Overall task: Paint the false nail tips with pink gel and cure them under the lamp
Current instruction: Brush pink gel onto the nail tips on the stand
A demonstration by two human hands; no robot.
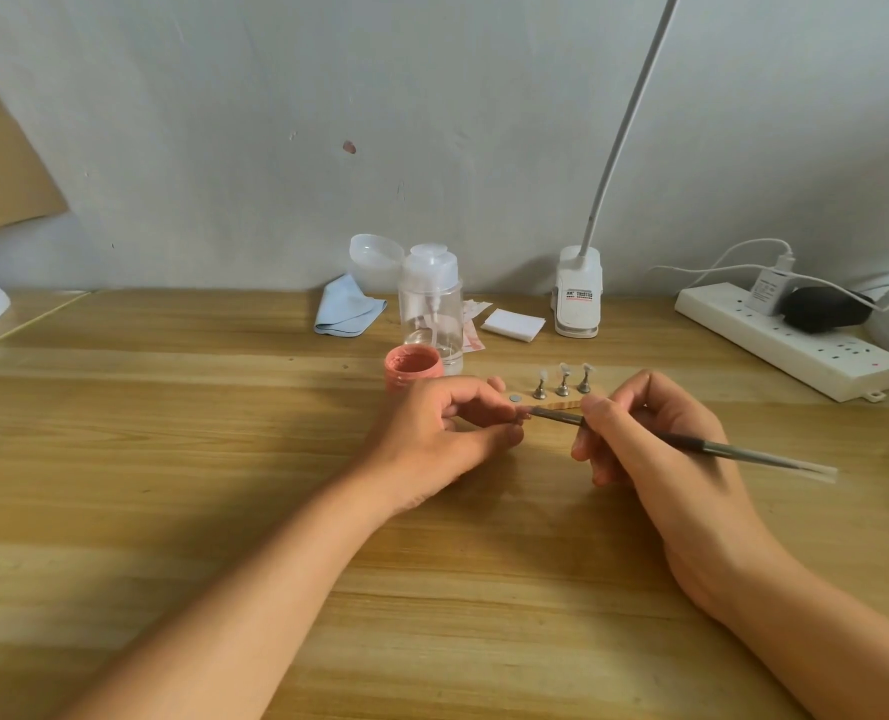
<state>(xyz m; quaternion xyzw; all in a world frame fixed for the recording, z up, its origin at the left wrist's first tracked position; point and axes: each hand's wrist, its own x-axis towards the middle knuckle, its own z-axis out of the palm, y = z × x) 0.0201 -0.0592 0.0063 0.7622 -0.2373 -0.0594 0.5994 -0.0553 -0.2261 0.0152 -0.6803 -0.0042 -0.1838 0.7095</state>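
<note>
We grip brush [717, 449] in right hand [655, 439], bristles meeting left hand [447, 433], which pinches small piece [521, 416] just before nail stand [561, 405]. Three nail tips [564, 370] upright on it; pink gel jar [413, 363] to its left.

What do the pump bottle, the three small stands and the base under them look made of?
The pump bottle looks like clear glossy plastic: see-through walls. The stands seem polished metal, silvery and shiny. The base is likely bare wood, pale tan; mostly hidden.

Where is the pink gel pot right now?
In the head view, the pink gel pot stands on the table near centre, in front of the clear pump bottle and just beyond the left hand.
</note>
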